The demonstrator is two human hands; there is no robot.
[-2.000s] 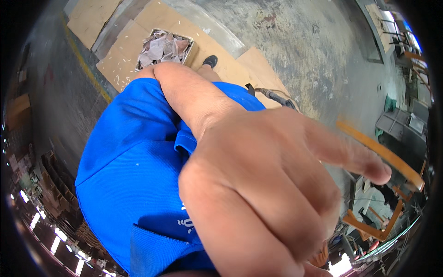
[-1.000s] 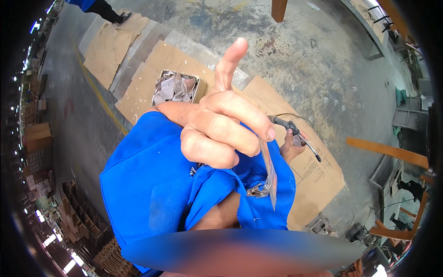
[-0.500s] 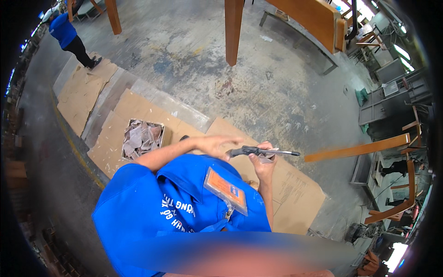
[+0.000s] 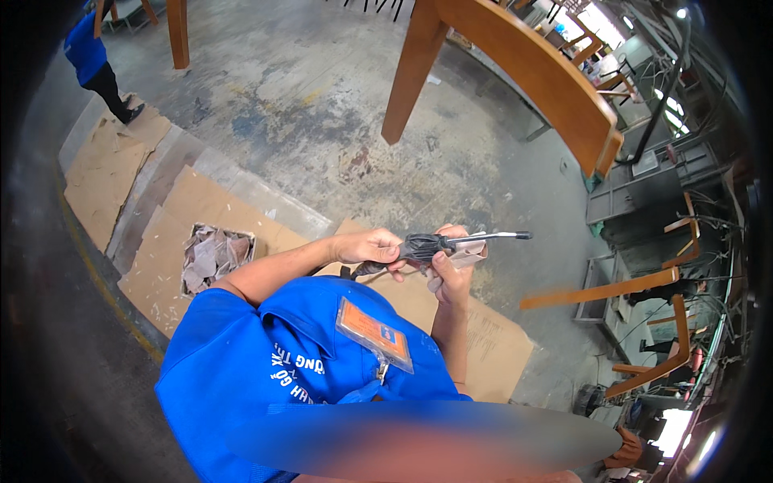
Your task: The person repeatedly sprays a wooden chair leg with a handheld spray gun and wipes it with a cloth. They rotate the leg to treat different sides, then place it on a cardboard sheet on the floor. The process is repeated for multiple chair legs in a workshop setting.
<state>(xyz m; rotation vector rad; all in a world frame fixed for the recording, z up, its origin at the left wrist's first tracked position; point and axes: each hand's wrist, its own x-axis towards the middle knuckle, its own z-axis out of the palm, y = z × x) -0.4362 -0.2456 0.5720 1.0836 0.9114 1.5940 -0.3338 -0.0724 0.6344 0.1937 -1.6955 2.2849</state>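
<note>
Well, at the far left a co-worker (image 4: 86, 55) in blue top and dark trousers stands at the edge of a cardboard sheet (image 4: 113, 181) on the concrete floor (image 4: 322, 177). Next comes an open box (image 4: 251, 248) heaped with torn, crumpled scraps (image 4: 213, 258) in dull greyish pink. Then the wearer's blue shirt (image 4: 241, 354), with an orange badge (image 4: 374, 334) in a clear sleeve across the chest.

Just above the badge, the left hand (image 4: 374, 247) has its fingers closed on the rear of a hand tool (image 4: 423, 245). The tool lies roughly level in front of the chest: a black, ribbed, chunky body, then a slim straight shaft with a bright silvery stretch and a dark blunt tip pointing right. The right hand (image 4: 452, 278) sits at the tool's front, its fingers curled around folded greyish-pink paper (image 4: 469, 253) beside the shaft; whether they also grip the tool, I cannot tell. Farther right, well apart, stretches an orange-brown wooden strip (image 4: 600, 291).
</note>
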